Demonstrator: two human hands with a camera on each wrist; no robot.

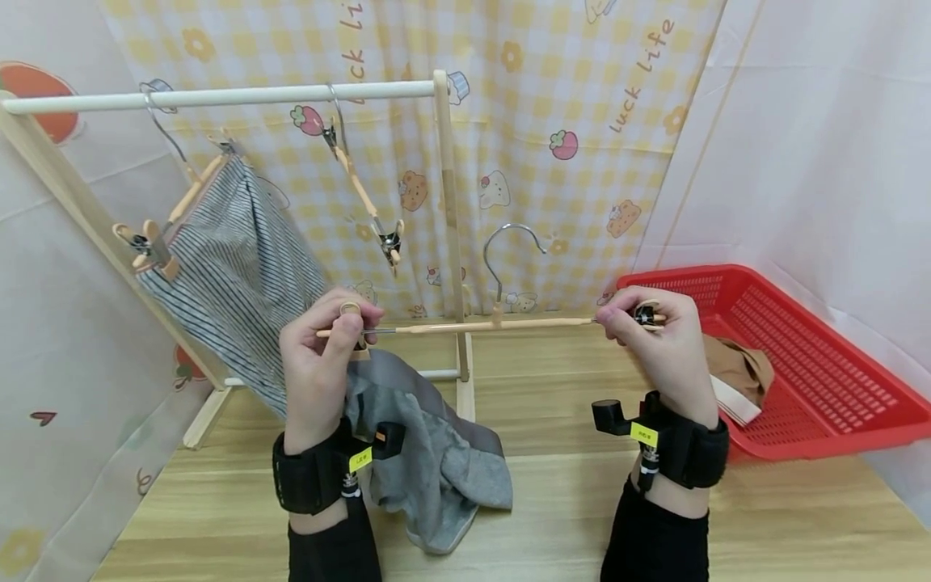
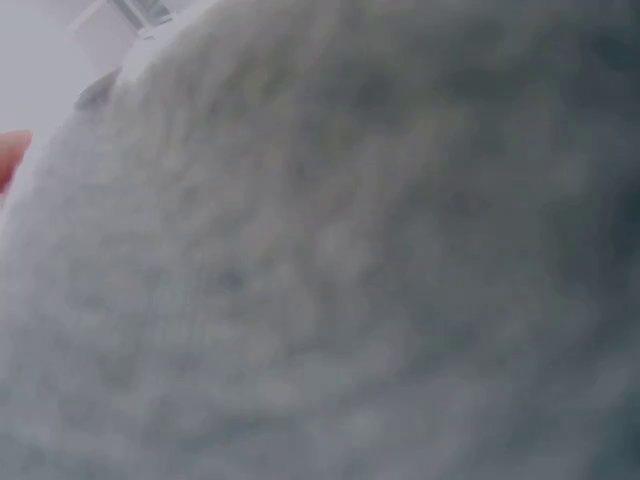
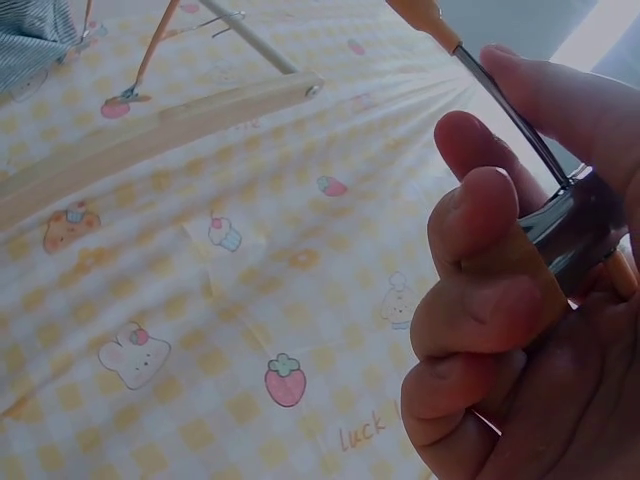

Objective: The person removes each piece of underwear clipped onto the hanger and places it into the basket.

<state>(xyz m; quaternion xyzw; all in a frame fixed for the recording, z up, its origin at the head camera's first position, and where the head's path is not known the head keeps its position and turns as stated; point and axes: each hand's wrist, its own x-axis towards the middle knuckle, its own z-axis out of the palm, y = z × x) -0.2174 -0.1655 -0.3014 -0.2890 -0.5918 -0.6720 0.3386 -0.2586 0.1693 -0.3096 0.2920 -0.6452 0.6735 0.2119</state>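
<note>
Between my two hands a wooden clip hanger point(image 1: 538, 323) is held level in the head view, its metal hook pointing up. The left hand point(image 1: 320, 356) pinches the clip at the hanger's left end. From that clip a grey garment point(image 1: 444, 461) hangs by one corner of its waistband and drapes down over the table. Blurred grey cloth point(image 2: 330, 260) fills most of the left wrist view. My right hand point(image 1: 658, 335) grips the right-end clip point(image 3: 575, 235), fingers curled round it, as the right wrist view shows. No cloth hangs from that right clip.
A rack point(image 1: 240, 97) stands at the back left. On it hang striped shorts point(image 1: 233, 259), clipped to a hanger, and a bare clip hanger point(image 1: 360, 190). The red basket point(image 1: 836, 356) at right contains a brown garment point(image 1: 735, 368). A patterned curtain point(image 1: 575, 105) backs the wooden table point(image 1: 553, 517).
</note>
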